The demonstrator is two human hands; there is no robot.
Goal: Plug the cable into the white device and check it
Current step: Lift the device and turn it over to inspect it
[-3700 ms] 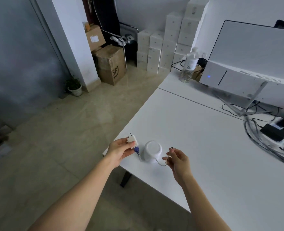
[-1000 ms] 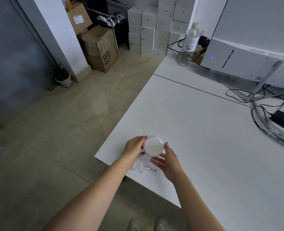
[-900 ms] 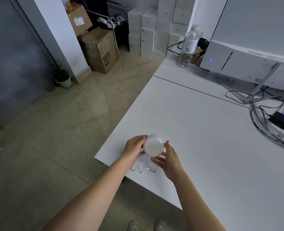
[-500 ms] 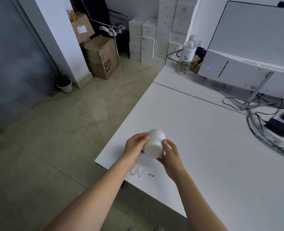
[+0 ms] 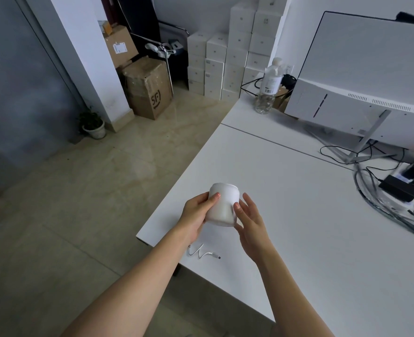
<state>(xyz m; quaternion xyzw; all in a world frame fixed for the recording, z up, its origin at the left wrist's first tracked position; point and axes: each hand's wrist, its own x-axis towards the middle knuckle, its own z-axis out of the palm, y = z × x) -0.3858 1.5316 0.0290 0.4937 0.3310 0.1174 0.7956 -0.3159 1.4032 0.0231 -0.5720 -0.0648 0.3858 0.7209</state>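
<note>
The white device (image 5: 223, 204), a rounded cylinder, is lifted off the white table (image 5: 298, 203) and tipped on its side, its domed end pointing away from me. My left hand (image 5: 196, 215) wraps its left side with the thumb on top. My right hand (image 5: 248, 218) supports its right side with fingertips on it. A short white cable (image 5: 202, 252) lies loose in a squiggle on the table just below my hands, its small plug end pointing right. Its other end is hidden under my left wrist.
A white monitor (image 5: 361, 76) stands at the back right, with a tangle of dark cables and a power strip (image 5: 400, 190) on the table's right side. A water bottle (image 5: 269, 88) stands at the far table edge. Cardboard and white boxes (image 5: 230, 59) stack on the floor beyond.
Both hands have let go of the cable, picked the device up from the table, and tilted it from upright onto its side. The cable now lies on the table.
</note>
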